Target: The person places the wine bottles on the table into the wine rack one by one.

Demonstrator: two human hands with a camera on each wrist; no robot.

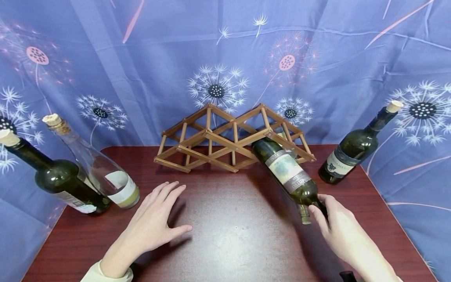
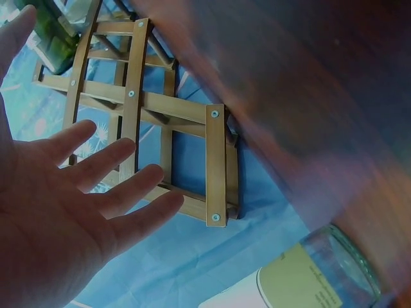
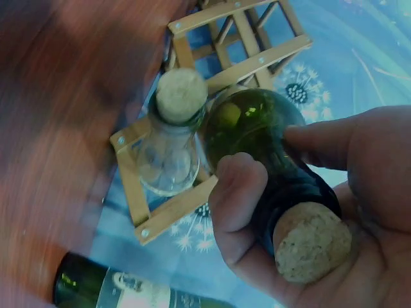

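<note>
My right hand (image 1: pixel 340 227) grips the neck of a dark green wine bottle (image 1: pixel 287 168). The bottle slants, its base at the right part of a wooden lattice wine rack (image 1: pixel 234 147) and its cork (image 3: pixel 313 242) toward me. Below it, a clear corked bottle (image 3: pixel 168 160) lies in the rack, mostly hidden in the head view except for its neck (image 1: pixel 304 214). Over the table on the left, my left hand (image 1: pixel 151 225) holds nothing, its fingers spread. In the left wrist view, that hand (image 2: pixel 64 212) appears before the rack, apart from it.
Two corked bottles stand at the left: a dark green one (image 1: pixel 58 176) and a clear one (image 1: pixel 100 168). Another dark green bottle (image 1: pixel 352 150) stands at the right back. A patterned blue cloth (image 1: pixel 158 70) hangs behind the red-brown table (image 1: pixel 225 219). A small dark object (image 1: pixel 347 276) shows at the bottom edge.
</note>
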